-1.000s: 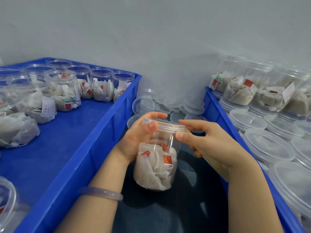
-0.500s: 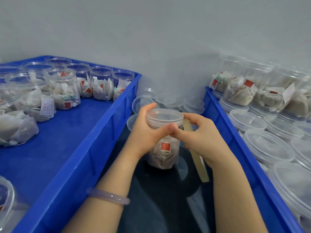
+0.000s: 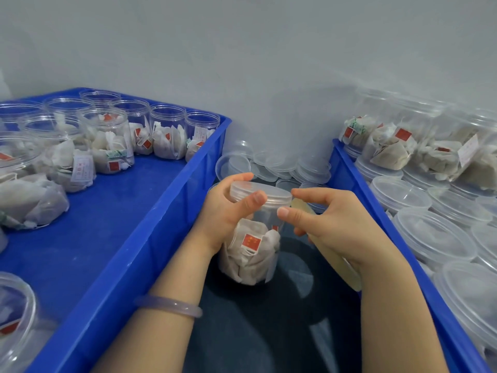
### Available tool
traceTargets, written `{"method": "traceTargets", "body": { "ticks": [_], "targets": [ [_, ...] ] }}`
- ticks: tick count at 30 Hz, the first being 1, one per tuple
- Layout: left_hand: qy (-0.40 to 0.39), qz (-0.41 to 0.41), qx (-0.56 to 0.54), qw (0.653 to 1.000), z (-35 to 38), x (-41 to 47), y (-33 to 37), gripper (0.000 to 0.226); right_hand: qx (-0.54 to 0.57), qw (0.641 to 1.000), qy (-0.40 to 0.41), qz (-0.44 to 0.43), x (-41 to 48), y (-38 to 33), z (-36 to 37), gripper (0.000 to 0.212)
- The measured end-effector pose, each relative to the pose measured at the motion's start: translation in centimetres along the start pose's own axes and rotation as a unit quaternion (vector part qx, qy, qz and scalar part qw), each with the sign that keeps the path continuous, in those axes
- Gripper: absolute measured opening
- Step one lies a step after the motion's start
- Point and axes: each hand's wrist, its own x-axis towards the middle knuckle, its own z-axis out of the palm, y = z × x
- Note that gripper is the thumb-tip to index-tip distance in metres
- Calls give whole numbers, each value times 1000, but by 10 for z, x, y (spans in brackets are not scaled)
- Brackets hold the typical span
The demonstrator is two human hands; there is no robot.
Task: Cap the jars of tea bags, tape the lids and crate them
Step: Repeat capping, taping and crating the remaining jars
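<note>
Views: one, head-worn, wide-angle.
Position: above and behind left hand (image 3: 226, 211) and right hand (image 3: 330, 224); both forearms enter from bottom edge.
Facing: forward and down, onto dark surface (image 3: 269, 332) beneath hands.
Range: close. Jar (image 3: 252, 238) and tape strip (image 3: 348, 270) sit at frame centre, at the hands; red tags inside jar distinct.
Field: blue crate (image 3: 161, 224) left of left hand; second blue crate (image 3: 363, 189) right of right hand; loose lids (image 3: 290, 168) just beyond hands; grey wall (image 3: 269, 63) beyond, filling upper frame.
</note>
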Motion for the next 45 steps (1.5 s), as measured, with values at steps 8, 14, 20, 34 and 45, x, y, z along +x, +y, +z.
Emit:
{"method": "traceTargets", "body": {
  "ticks": [8, 14, 20, 34, 45],
  "targets": [
    [-93, -31, 22, 995, -2, -1, -1, 119, 45, 999, -20, 18, 4, 9, 0, 60],
    [-73, -20, 117, 990, -3, 3, 10, 104, 38, 998, -43, 19, 5, 11, 3, 57],
    [13, -36, -45, 998, -7, 1, 2, 71, 91, 991, -98, 30, 0, 8, 0, 70],
    [-58, -41, -81, 994, -8, 0, 0, 105, 25, 1000, -4, 10, -2, 4, -6, 40],
    [-48, -8, 177, 983, -6, 3, 16, 122, 35, 999, -16, 19, -1, 10, -1, 25]
  ]
}}
